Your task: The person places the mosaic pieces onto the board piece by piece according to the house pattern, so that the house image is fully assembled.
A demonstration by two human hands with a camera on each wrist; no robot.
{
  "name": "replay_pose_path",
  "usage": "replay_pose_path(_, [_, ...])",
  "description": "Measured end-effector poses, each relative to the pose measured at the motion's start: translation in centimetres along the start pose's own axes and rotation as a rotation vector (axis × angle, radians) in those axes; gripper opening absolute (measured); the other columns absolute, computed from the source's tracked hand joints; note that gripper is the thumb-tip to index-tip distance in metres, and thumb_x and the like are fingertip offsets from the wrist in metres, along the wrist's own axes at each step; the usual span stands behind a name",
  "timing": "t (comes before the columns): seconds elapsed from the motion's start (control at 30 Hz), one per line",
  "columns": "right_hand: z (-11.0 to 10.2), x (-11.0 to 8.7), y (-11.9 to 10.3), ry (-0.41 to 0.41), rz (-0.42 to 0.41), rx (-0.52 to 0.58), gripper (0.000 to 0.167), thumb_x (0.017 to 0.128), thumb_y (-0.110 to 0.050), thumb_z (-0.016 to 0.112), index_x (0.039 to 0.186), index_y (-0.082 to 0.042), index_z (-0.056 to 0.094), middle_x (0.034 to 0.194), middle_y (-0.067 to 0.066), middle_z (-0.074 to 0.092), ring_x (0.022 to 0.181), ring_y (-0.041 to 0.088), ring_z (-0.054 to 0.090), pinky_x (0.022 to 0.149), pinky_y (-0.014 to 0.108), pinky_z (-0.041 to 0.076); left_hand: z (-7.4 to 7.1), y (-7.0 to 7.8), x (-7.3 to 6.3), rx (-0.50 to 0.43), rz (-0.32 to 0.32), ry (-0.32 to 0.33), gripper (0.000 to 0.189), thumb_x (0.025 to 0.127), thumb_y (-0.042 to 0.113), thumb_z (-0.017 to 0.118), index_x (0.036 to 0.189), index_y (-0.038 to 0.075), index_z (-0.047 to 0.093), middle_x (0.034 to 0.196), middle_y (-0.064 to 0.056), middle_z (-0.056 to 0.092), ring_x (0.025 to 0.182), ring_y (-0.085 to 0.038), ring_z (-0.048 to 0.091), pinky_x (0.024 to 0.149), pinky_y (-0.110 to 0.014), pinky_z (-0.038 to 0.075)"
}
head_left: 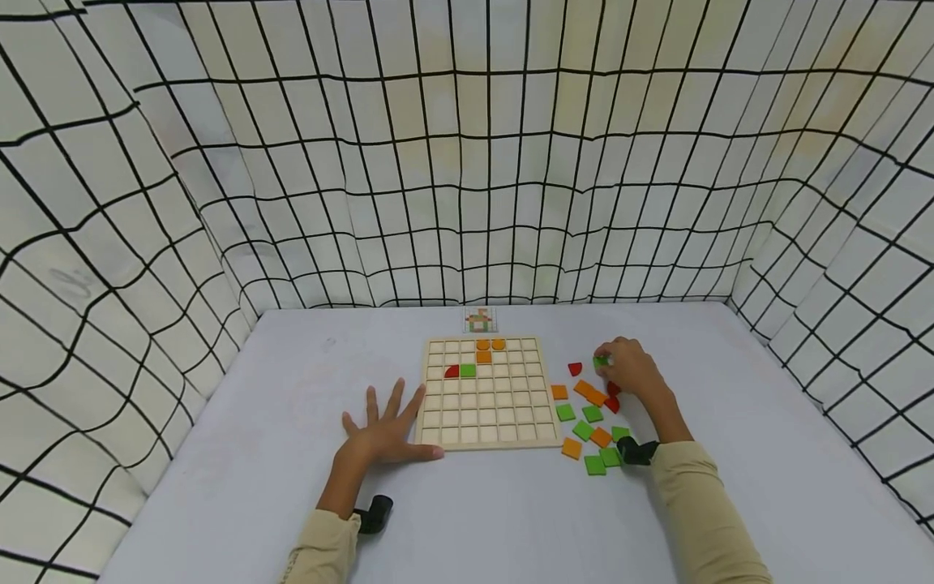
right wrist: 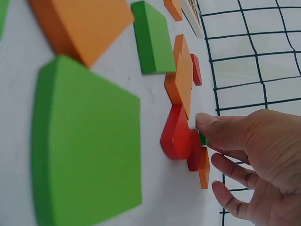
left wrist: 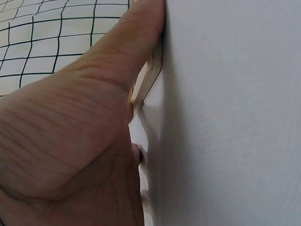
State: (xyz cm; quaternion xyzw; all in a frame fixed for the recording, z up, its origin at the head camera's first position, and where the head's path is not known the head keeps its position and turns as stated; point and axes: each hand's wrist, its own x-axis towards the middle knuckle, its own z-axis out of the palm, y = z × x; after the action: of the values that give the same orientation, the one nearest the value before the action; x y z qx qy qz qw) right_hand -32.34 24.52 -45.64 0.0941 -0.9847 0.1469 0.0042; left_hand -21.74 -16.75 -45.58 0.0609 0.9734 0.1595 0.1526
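Note:
A wooden grid board (head_left: 485, 414) lies on the white table. My left hand (head_left: 379, 438) is spread at its near left corner, the thumb along the front edge and a fingertip at the left side. Set in the grid are a red quarter-round tile (head_left: 452, 371), a green square tile (head_left: 468, 371), an orange square tile (head_left: 484, 357) and two orange rounded tiles (head_left: 499, 345). Right of the board, my right hand (head_left: 633, 371) pinches a green tile (head_left: 600, 362) between thumb and finger. The fingers partly hide that tile in the right wrist view.
Loose tiles lie right of the board: several green squares (head_left: 594, 465), several orange ones (head_left: 571, 448) and several red pieces (head_left: 575, 369). A small pattern card (head_left: 480, 320) sits behind the board. White walls with black netting (head_left: 511, 203) stand around the table.

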Motion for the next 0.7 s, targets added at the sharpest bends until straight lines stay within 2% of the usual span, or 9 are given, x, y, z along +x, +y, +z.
replay_pose_path(0.07, [-0.04, 0.03, 0.28, -0.012, 0.001, 0.012, 0.025, 0.09, -0.018, 0.071, 0.111, -0.005, 0.07, 0.118, 0.022, 0.063, 0.105, 0.036, 0.057, 0.087, 0.053, 0.052, 0.05, -0.03, 0.04, 0.003, 0.0, -0.001, 0.114, 0.071, 0.073, 0.069, 0.158, 0.023, 0.014, 0.165, -0.017, -0.002, 0.144, -0.056, -0.015, 0.099, -0.085, -0.001])
replay_pose_path(0.3, [0.07, 0.16, 0.62, -0.008, -0.01, 0.032, 0.022, 0.089, -0.016, 0.072, 0.103, 0.0, 0.07, 0.102, 0.017, 0.066, 0.089, 0.028, 0.056, 0.078, 0.045, 0.054, 0.08, -0.12, 0.13, -0.002, 0.004, -0.006, 0.114, 0.072, 0.073, 0.069, 0.158, 0.024, 0.014, 0.165, -0.016, -0.003, 0.144, -0.055, -0.017, 0.099, -0.085, -0.002])
replay_pose_path(0.43, [0.01, 0.03, 0.55, -0.001, 0.005, 0.015, 0.024, 0.089, -0.018, 0.072, 0.104, 0.001, 0.069, 0.104, 0.017, 0.065, 0.089, 0.028, 0.057, 0.077, 0.045, 0.054, 0.07, -0.09, 0.04, -0.005, 0.001, -0.01, 0.113, 0.072, 0.073, 0.069, 0.158, 0.024, 0.014, 0.165, -0.016, -0.003, 0.144, -0.055, -0.017, 0.099, -0.085, -0.002])
replay_pose_path(0.7, [-0.54, -0.19, 0.54, -0.045, 0.022, 0.032, 0.026, 0.089, -0.018, 0.071, 0.105, 0.003, 0.068, 0.102, 0.017, 0.066, 0.087, 0.026, 0.056, 0.079, 0.044, 0.054, -0.1, 0.07, 0.05, -0.002, 0.004, -0.01, 0.113, 0.072, 0.072, 0.069, 0.158, 0.024, 0.014, 0.165, -0.016, -0.003, 0.144, -0.055, -0.016, 0.099, -0.085, -0.001])
